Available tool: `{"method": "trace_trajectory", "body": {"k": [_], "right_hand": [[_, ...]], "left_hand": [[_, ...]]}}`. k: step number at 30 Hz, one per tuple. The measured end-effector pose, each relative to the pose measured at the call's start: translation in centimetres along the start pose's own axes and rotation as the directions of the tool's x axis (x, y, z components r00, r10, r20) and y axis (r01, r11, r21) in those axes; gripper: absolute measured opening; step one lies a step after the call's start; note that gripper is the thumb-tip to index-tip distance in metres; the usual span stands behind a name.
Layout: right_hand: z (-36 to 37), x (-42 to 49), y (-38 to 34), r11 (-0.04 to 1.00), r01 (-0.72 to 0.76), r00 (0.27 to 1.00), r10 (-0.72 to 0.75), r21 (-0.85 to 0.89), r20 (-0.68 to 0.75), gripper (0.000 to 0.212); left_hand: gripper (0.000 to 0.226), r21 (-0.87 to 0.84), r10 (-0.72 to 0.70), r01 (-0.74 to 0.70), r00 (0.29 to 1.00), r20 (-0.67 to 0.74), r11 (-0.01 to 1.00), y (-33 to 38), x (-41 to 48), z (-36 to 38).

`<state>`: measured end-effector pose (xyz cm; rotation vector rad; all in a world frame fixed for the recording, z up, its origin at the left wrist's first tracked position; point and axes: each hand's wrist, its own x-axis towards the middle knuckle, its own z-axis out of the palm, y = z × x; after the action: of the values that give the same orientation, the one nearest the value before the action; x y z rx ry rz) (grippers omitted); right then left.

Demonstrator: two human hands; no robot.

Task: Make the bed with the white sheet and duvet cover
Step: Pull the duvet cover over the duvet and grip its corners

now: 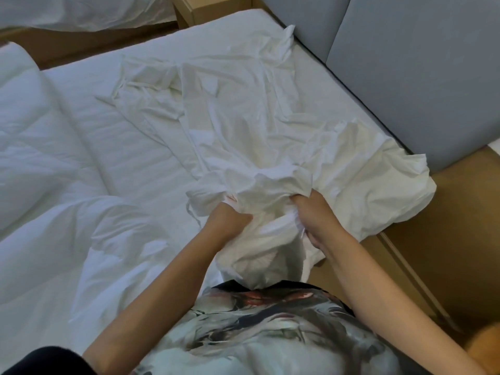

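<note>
A crumpled white sheet (243, 117) lies spread over the mattress (130, 136), reaching from the far corner to the near right corner, where it hangs over the edge. My left hand (228, 221) and my right hand (315, 217) both grip a bunched part of this sheet close to my chest, fingers buried in the folds. Below my hands the gathered cloth hangs down in front of my shirt. A puffy white duvet (54, 185) lies heaped on the left half of the bed.
A grey padded headboard (419, 63) runs along the right side. A wooden bed frame (446, 239) shows beyond the mattress at right. A wooden nightstand (213, 9) stands at the far end, with another white-covered bed (81, 12) at top left.
</note>
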<state>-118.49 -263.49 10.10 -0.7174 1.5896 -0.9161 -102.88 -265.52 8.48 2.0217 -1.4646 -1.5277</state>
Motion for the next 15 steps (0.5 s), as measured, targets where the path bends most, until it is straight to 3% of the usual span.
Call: {"method": "trace_trajectory", "body": {"k": [1,3,5,6,7,8,10,11,12,13,15], "right_hand": [[0.4,-0.2,0.0,0.991,-0.073,0.997,0.070,0.113,0.033,0.019],[0.8,-0.6,0.4,0.943,-0.224,0.972,0.198,0.245,0.125,0.015],[0.5,-0.9,0.8,0.905,-0.290,0.947,0.224,0.310,0.231,0.018],[0.2,-0.8,1.1,0.911,-0.289,0.942,0.216,0.294,0.257,0.024],[-0.2,-0.5,1.6,0.959,-0.230,0.954,0.188,0.167,0.235,0.031],[-0.4,-0.2,1.9,0.988,-0.120,0.971,0.138,-0.102,0.194,0.036],[-0.6,0.4,2.6,0.800,0.015,0.998,0.024,-0.600,0.056,0.025],[-0.7,0.5,2.6,0.790,-0.012,1.000,0.002,-0.613,-0.017,0.021],[-0.8,0.7,2.3,0.861,-0.053,0.998,0.022,-0.506,-0.066,0.019],[-0.8,0.7,2.0,0.941,-0.108,0.993,0.084,-0.321,-0.085,0.016],[-0.3,0.9,1.3,0.980,-0.182,0.983,0.181,-0.082,-0.026,0.018]], "left_hand": [[0.003,-0.029,0.045,-0.046,0.999,-0.012,0.999,-0.4,0.6,0.1],[0.015,-0.336,0.036,-0.033,0.999,0.003,0.941,-0.2,1.1,0.2],[0.015,-0.729,-0.080,0.111,0.994,0.078,0.675,0.6,1.3,-0.1],[0.013,-0.834,-0.105,0.162,0.987,0.125,0.528,0.8,1.3,-0.4],[0.014,-0.887,-0.113,0.198,0.980,0.166,0.417,0.9,1.3,-0.7],[0.016,-0.912,-0.100,0.226,0.974,0.204,0.342,0.9,1.0,-1.0],[0.022,-0.923,-0.041,0.255,0.966,0.254,0.288,0.5,0.6,-1.1],[0.024,-0.909,-0.021,0.273,0.960,0.281,0.314,0.2,0.2,-1.2],[0.023,-0.871,-0.015,0.304,0.946,0.323,0.385,0.0,-0.2,-1.2],[0.020,-0.800,-0.044,0.336,0.930,0.364,0.497,0.0,-0.8,-1.3],[0.030,-0.481,-0.169,0.340,0.916,0.363,0.808,-0.5,-1.0,-1.1]]}}
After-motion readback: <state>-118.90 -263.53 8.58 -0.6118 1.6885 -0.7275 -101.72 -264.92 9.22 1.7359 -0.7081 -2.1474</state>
